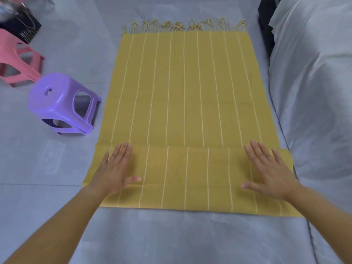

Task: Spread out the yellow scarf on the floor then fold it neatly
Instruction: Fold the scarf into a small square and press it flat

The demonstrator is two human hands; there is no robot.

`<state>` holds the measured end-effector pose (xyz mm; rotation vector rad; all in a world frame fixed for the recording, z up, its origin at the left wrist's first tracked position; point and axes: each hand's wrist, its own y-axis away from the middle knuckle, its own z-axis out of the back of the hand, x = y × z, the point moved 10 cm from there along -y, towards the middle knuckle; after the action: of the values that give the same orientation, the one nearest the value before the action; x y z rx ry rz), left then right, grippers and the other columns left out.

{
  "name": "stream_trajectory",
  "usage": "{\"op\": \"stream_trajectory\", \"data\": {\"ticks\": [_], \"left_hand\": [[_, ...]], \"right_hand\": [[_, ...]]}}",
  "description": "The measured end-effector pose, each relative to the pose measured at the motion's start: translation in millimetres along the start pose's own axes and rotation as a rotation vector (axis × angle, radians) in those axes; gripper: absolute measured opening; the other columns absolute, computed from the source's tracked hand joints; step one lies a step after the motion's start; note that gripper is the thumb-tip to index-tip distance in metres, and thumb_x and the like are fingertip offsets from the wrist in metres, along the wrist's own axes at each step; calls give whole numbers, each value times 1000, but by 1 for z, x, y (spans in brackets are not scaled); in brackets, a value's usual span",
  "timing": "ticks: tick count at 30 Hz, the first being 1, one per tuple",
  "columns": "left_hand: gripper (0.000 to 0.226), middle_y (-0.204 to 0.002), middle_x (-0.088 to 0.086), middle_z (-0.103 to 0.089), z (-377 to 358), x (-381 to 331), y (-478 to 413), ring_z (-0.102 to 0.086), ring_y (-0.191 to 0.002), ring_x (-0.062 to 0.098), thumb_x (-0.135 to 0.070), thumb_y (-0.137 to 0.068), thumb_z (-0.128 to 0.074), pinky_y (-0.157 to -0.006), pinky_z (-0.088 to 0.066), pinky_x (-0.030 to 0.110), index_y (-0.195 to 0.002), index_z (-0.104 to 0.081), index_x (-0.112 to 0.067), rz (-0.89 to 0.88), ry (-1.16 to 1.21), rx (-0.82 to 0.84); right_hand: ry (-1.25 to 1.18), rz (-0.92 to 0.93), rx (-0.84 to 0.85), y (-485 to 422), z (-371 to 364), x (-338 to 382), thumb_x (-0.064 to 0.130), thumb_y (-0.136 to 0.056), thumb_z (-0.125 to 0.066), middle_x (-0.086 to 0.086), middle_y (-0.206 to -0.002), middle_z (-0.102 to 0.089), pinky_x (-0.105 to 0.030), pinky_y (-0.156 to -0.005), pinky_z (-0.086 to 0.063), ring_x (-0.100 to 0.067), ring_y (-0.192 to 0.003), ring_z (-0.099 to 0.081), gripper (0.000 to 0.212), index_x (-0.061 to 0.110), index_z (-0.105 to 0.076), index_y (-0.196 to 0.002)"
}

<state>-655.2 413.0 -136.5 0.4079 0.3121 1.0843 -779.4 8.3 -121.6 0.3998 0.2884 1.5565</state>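
On the grey floor [47,187] the yellow white-striped fringed cloth scarf [182,82] lies flat, near end folded over. The left hand [114,168] and right hand [270,168], fingers spread flat, press that band; uneven pushing could skew the fold.

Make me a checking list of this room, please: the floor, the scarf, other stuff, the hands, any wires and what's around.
Surface: grey floor covering, smooth, lying flat.
Job's things: yellow woven scarf with thin white stripes spread flat; near end folded over into a band; tassel fringe at the far end.
Clutter: purple plastic stool beside the scarf's left edge; pink plastic stool and dark box farther back left.
Grips: left hand and right hand lie flat on the folded band, fingers straight.
Cables: nothing seen.
Surroundings: pale grey draped sheet along the right side.
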Motion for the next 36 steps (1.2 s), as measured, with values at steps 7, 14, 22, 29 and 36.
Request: {"op": "stream_trajectory", "data": {"ticks": [7, 14, 22, 29, 36], "left_hand": [[128, -149, -2, 33, -71, -7, 27, 25, -139, 13, -99, -43, 3, -116, -1, 41, -134, 33, -14, -12, 23, 197], [122, -146, -4, 35, -86, -13, 29, 28, -137, 12, -97, -50, 2, -116, 1, 43, -136, 30, -14, 48, 117, 183], [111, -144, -9, 41, -97, -11, 44, 30, -137, 15, -71, -75, -51, -117, -2, 45, -134, 35, -32, -13, -2, 250], [96, -147, -8, 30, -88, -8, 37, 19, -139, 12, -60, -84, -50, -116, -16, 40, -137, 24, -29, -25, -18, 199], [84, -148, -15, 20, -73, -5, 31, 11, -138, 5, -87, -69, -8, -112, -24, 29, -143, -6, -44, -117, 38, 267]], "right_hand": [[-49, -30, 190, 20, -70, 6, 100, -49, 3, 4, -147, 38, -41, -112, 16, -16, -136, 35, 118, 29, 37, -137], [-130, -104, 212, 16, -88, 8, 96, -53, 3, 9, -146, 38, -43, -113, 13, -15, -135, 35, 110, 33, 30, -139], [-36, 104, 143, 40, -114, 40, 86, -75, -26, -3, -158, -7, -49, -110, -5, -29, -143, -10, 91, 33, -20, -148], [-67, 145, 32, 34, -115, 32, 67, -89, -11, 1, -157, -10, -45, -111, -7, -25, -144, -10, 65, 39, -16, -147], [-91, 270, 33, 31, -106, 21, 67, -90, -23, 2, -156, -16, -33, -113, -2, -20, -143, -9, 67, 35, -16, -148]]}}
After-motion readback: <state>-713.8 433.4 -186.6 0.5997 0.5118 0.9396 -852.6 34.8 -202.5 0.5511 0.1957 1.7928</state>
